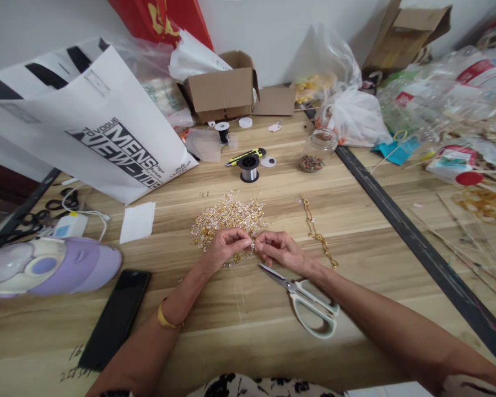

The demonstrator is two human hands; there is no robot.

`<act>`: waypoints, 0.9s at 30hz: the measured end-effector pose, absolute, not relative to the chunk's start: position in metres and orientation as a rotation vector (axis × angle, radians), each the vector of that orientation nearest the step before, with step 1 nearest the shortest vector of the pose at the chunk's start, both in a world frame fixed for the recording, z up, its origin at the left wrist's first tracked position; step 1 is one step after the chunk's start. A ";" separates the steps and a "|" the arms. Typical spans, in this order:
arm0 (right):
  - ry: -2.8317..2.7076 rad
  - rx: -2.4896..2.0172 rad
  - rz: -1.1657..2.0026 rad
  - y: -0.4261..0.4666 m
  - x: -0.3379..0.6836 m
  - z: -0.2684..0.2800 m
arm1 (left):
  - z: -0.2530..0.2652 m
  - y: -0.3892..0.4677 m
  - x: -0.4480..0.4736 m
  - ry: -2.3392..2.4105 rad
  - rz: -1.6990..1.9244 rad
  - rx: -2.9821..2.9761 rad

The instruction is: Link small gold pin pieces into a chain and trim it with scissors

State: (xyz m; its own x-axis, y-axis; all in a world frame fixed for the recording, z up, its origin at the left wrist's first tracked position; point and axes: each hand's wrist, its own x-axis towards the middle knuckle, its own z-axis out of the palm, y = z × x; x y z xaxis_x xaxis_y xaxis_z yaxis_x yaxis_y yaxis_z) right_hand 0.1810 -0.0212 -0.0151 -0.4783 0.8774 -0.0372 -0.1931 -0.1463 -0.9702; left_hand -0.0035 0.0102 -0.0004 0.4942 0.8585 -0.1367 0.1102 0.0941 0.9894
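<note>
My left hand [230, 246] and my right hand [279, 248] meet at the front right edge of a heap of small gold and clear beads or charms [219, 218]. Thumb and fingertips are pinched on each side, with a tiny clear bead-like piece [252, 244] between them. Which fingers grip it is too small to make out. Just below my right hand lie scissors [310, 303] with pale handles, blades toward the hands. A gold chain [314, 229] lies stretched out beyond my right wrist.
Behind the heap stand a spool of clear line [248, 168], a yellow-black cutter [240, 157] and a glass jar of beads [317, 151]. A phone [116, 320] and a purple bottle [74, 266] lie at left, near a white paper bag [107, 121]. Plastic bottles [450, 88] crowd the right.
</note>
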 end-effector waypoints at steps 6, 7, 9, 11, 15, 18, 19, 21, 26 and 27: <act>-1.347 -0.852 1.708 -0.021 0.181 -0.014 | 0.000 0.010 -0.003 0.940 0.702 1.391; -1.348 -0.856 1.703 -0.021 0.181 -0.014 | 0.000 0.010 -0.003 0.940 0.704 1.391; -1.353 -0.864 1.689 -0.021 0.181 -0.014 | -0.001 0.010 -0.003 0.940 0.706 1.385; -1.361 -0.871 1.674 -0.021 0.181 -0.013 | -0.001 0.010 -0.003 0.938 0.702 1.381; -1.381 -0.895 1.648 -0.021 0.180 -0.010 | -0.002 0.010 -0.003 0.944 0.716 1.389; -1.396 -0.900 1.633 -0.021 0.180 -0.009 | -0.002 0.010 -0.003 0.948 0.718 1.403; -1.401 -0.902 1.627 -0.021 0.180 -0.008 | -0.002 0.010 -0.003 0.948 0.718 1.406; -1.410 -0.908 1.618 -0.022 0.180 -0.008 | -0.002 0.011 -0.003 0.942 0.722 1.406; -1.415 -0.902 1.606 -0.022 0.180 -0.010 | -0.005 0.011 -0.003 0.925 0.737 1.393; -1.416 -0.902 1.605 -0.022 0.180 -0.011 | -0.005 0.011 -0.003 0.919 0.739 1.390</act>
State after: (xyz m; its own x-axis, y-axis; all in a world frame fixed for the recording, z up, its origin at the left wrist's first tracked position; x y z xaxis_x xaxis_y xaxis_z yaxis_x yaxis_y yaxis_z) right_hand 0.1800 -0.0219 -0.0109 -0.4290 0.9033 -0.0065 -0.1064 -0.0576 -0.9927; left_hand -0.0028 0.0114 -0.0050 0.4770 0.8730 -0.1017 0.0878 0.0677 0.9938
